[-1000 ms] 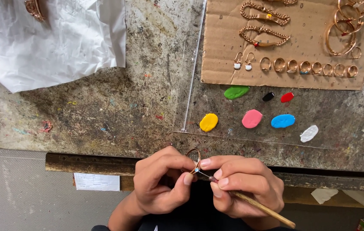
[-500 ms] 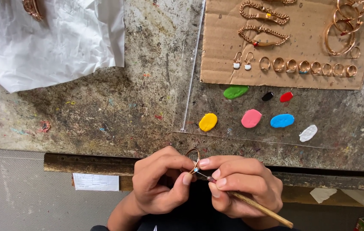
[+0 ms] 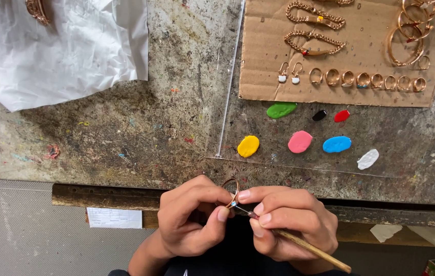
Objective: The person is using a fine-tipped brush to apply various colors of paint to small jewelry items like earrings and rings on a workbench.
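My left hand (image 3: 189,220) pinches a small gold ring (image 3: 231,190) at the near edge of the workbench. My right hand (image 3: 286,220) grips a thin wooden-handled tool (image 3: 309,248) whose fine tip touches the ring where a small pale blue spot shows. Both hands meet just below the bench edge. On a clear sheet (image 3: 406,163) ahead lie blobs of paint: yellow (image 3: 248,146), pink (image 3: 299,141), blue (image 3: 337,144), white (image 3: 368,159), green (image 3: 281,110), black (image 3: 319,115) and red (image 3: 342,115).
A cardboard piece (image 3: 370,46) at the back right carries gold chains, bangles, earrings and a row of several rings. Crumpled white paper (image 3: 59,51) lies at the back left with a gold piece (image 3: 38,10) on it. The bench top (image 3: 125,133) is stained and paint-flecked.
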